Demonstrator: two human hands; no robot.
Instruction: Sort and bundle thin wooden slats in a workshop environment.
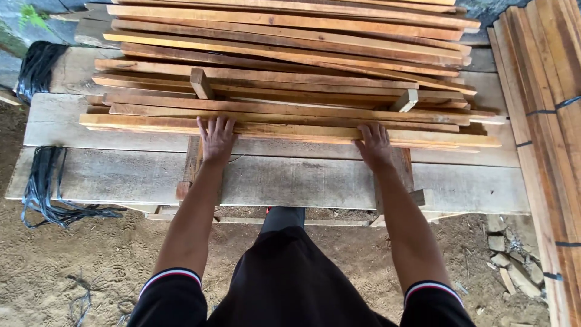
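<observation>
Resting flat, the left hand (216,140) and right hand (373,145) press spread, released fingers on the front slat (290,129) of a wood stack (284,54) lying on the plank surface (290,178). Upper slats run out of frame; fingertips partly merge with the slat edge.

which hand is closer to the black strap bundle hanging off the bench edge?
Left. The left hand rests on the front wooden slat, to the right of the black strap bundle. The right hand lies further right along the same slat.
</observation>
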